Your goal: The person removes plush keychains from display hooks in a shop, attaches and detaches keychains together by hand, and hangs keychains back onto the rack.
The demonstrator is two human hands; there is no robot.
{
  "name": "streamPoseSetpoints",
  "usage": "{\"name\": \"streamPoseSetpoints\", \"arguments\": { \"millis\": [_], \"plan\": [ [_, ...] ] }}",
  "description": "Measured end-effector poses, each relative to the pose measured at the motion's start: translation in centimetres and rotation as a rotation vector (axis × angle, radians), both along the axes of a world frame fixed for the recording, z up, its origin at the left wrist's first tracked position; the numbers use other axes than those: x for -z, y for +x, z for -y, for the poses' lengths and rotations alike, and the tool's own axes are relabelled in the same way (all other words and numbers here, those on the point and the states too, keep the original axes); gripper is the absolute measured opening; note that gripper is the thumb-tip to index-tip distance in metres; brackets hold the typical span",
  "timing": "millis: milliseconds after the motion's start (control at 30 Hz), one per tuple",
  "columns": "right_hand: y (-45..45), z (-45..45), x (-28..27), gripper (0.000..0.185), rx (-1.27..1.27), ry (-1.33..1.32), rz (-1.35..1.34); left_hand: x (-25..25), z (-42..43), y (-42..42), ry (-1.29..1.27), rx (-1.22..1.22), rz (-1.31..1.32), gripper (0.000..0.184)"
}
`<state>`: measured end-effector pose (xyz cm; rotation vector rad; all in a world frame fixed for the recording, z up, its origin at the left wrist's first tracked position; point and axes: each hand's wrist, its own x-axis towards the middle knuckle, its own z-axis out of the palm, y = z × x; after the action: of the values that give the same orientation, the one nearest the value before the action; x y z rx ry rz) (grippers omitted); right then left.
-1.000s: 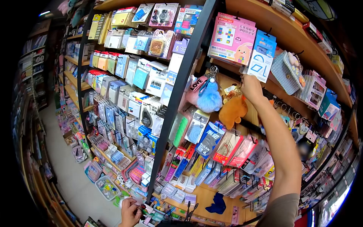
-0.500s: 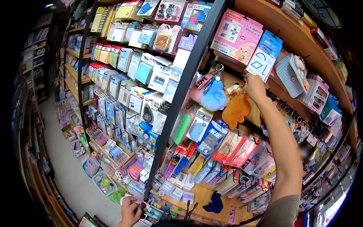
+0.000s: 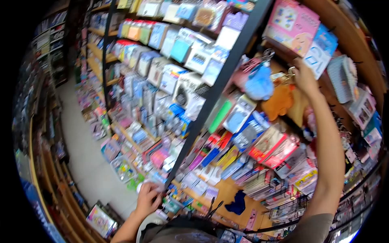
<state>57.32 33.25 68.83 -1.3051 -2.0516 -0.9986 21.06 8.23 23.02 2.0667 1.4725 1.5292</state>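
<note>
My right hand [image 3: 304, 77] is raised at the upper right, its fingers closed round the metal ring of a keychain with an orange-brown plush [image 3: 277, 101]. A blue pompom keychain [image 3: 259, 82] hangs just left of the plush. Above the hand are a pink packet [image 3: 292, 26] and a blue-and-white packet [image 3: 320, 52]. Low in the view, my left hand [image 3: 149, 197] has bent fingers against something whitish, too small and blurred to name. The whole view is smeared by motion.
A black upright post [image 3: 221, 87] divides two racks of hanging stationery. Ruler packets in red [image 3: 272, 148] hang below the plush. A dark blue cloth item [image 3: 236, 203] lies on the wooden lower shelf. At left, a tiled floor aisle [image 3: 83, 156] runs past a plastic bin [image 3: 122, 169].
The view has shifted, so the racks appear further right and higher, and my torso now shows at the bottom. My right hand stays at the keychain's top; a ring now shows at its fingers.
</note>
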Motion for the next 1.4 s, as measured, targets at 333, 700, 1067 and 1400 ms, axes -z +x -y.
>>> {"name": "streamPoseSetpoints", "arguments": {
  "millis": [333,700,1067,1400],
  "plan": [
    [-8.2,12.5,8.9,0.014,-0.438,-0.313,-0.021,-8.6,-5.5,0.5,-0.216,0.478,0.275,0.007],
    [-10.4,18.2,22.2,0.015,-0.615,-0.964,-0.315,-14.0,-9.2,6.8,-0.366,1.096,0.607,0.013],
    [-6.8,20.8,23.7,0.017,-0.61,-0.868,-0.724,-16.1,-9.3,11.7,-0.299,1.152,0.673,0.01],
    [-5.6,24.1,22.5,0.014,-0.607,-0.488,-0.772,-17.9,-7.9,14.7,-0.314,1.157,0.604,0.017]
  ]
}}
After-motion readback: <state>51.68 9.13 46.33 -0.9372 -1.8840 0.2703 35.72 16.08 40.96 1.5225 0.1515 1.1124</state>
